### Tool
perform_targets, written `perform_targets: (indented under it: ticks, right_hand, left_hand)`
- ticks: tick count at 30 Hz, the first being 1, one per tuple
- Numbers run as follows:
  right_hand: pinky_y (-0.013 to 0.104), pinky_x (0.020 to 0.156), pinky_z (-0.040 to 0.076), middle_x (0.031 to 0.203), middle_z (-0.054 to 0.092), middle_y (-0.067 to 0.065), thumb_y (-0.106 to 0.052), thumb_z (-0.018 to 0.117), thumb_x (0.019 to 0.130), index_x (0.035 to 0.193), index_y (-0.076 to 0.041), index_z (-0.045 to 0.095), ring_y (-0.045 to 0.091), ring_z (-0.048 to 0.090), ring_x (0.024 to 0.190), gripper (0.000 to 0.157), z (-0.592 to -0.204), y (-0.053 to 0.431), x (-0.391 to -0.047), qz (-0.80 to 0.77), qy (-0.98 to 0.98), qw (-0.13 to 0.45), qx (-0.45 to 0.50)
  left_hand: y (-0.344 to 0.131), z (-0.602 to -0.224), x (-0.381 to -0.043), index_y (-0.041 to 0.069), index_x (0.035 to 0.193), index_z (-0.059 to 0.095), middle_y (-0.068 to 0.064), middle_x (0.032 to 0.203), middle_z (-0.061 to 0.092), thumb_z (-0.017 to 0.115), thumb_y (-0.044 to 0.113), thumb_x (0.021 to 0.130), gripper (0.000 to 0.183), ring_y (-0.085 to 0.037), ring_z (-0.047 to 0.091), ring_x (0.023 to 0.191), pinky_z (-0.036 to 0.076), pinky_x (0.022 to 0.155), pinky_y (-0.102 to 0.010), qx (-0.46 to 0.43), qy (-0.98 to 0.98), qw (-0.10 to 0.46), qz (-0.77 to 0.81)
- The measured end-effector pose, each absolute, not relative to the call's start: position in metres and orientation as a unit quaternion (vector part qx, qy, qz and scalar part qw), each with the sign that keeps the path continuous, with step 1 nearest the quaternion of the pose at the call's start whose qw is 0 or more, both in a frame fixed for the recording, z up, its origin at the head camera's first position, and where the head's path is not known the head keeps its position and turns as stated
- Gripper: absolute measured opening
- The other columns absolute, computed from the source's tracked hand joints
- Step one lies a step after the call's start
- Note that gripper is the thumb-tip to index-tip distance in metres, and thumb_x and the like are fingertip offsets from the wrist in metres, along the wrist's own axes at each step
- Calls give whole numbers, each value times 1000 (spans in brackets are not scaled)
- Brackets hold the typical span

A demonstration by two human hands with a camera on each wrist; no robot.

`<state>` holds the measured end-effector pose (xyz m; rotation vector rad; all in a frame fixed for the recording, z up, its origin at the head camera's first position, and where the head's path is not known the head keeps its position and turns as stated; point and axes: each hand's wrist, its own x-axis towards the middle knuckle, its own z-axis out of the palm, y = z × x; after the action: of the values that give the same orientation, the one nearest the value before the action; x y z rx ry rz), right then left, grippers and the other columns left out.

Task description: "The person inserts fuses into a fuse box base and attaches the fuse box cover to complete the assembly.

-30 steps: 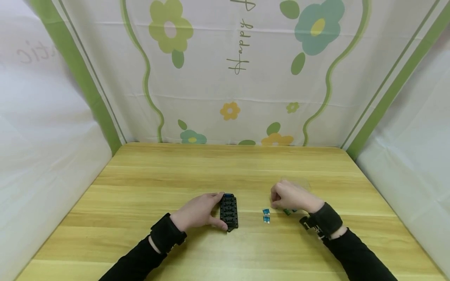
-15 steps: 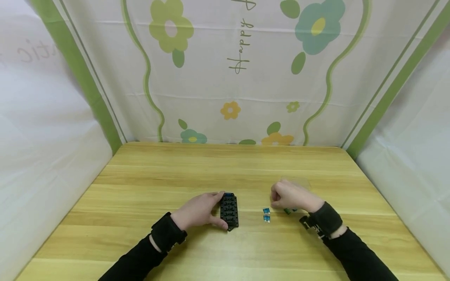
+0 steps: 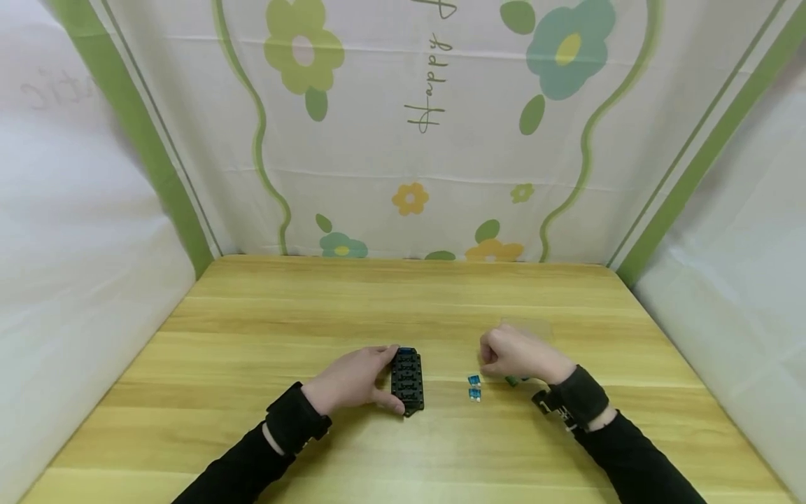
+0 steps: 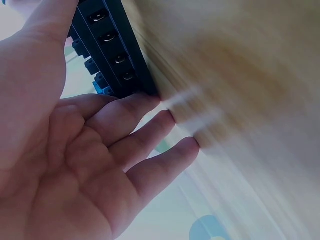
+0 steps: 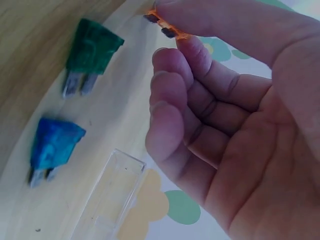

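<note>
My left hand (image 3: 349,381) holds a black fuse box (image 3: 407,381) on the table, thumb at the near end and index finger at the far end. A blue fuse (image 3: 406,351) sits in its far end. In the left wrist view, the other fingers extend beside the box. My right hand (image 3: 522,353) pinches an orange blade fuse (image 5: 165,25) between thumb and index finger, prongs facing the wrist camera. Its remaining fingers are curled. A green blade fuse (image 5: 94,47) and a blue blade fuse (image 5: 56,142) lie near it; the hand partly hides them in the head view.
Two blue blade fuses (image 3: 474,388) lie between the fuse box and my right hand. Beyond that hand is a clear plastic case (image 5: 112,185). A flower-printed cloth (image 3: 378,140) stands behind the wooden table (image 3: 302,301), with white cloth at both sides.
</note>
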<state>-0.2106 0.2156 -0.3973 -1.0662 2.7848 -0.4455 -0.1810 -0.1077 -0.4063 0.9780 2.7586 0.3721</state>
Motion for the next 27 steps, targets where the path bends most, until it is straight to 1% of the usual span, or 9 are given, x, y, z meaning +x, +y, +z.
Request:
perform_targets:
  ticks: [5, 9, 12, 15, 18, 22, 27]
  right_hand:
    - [21, 51, 40, 65, 50, -10, -10, 68, 84, 73, -18, 58, 3, 44, 53, 17, -399, 214, -210, -159, 918, 78, -355]
    - [19, 48, 34, 60, 46, -10, -9, 66, 85, 69, -18, 57, 2, 38, 49, 21, -399, 213, -210, -157, 917, 76, -360]
    - [19, 47, 31, 59, 44, -9, -8, 65, 85, 68, -18, 56, 2, 36, 49, 22, -397, 213, -210, -151, 920, 68, -356]
    - [20, 50, 35, 62, 46, -9, -7, 64, 85, 71, -17, 57, 3, 39, 51, 19, -395, 214, -210, -147, 924, 49, -350]
    - [22, 53, 37, 65, 47, -9, -8, 65, 85, 74, -17, 58, 4, 41, 54, 16, -394, 216, -212, -142, 927, 13, -348]
    - [23, 53, 36, 66, 45, -10, -11, 70, 84, 76, -18, 58, 5, 40, 55, 16, -393, 219, -215, -134, 927, -32, -349]
    - [22, 52, 36, 66, 45, -11, -13, 71, 83, 76, -19, 58, 5, 40, 56, 17, -390, 222, -218, -132, 926, -52, -350]
  left_hand:
    - [-108, -405, -180, 1, 148, 30, -15, 141, 43, 60, 73, 71, 110, -27, 43, 127, 35, 101, -35, 334, 929, 96, 129]
    - [-109, -405, -181, 0, 148, 31, -15, 140, 44, 60, 73, 70, 110, -27, 44, 126, 35, 100, -36, 333, 930, 91, 128]
    - [-109, -406, -181, 0, 148, 31, -16, 140, 44, 60, 74, 70, 111, -27, 44, 126, 35, 100, -35, 331, 931, 92, 126]
    - [-109, -405, -181, 0, 148, 31, -16, 140, 44, 60, 73, 70, 111, -27, 44, 127, 35, 100, -36, 331, 931, 95, 125]
    - [-108, -404, -181, 0, 148, 31, -16, 140, 44, 60, 73, 71, 110, -28, 43, 127, 34, 101, -36, 330, 931, 97, 125]
    - [-108, -404, -180, 1, 148, 31, -16, 141, 43, 60, 73, 70, 110, -28, 43, 127, 34, 101, -36, 330, 931, 99, 122]
    - [-107, -405, -180, 3, 149, 29, -15, 142, 41, 60, 74, 71, 110, -27, 42, 128, 33, 101, -36, 328, 931, 102, 122]
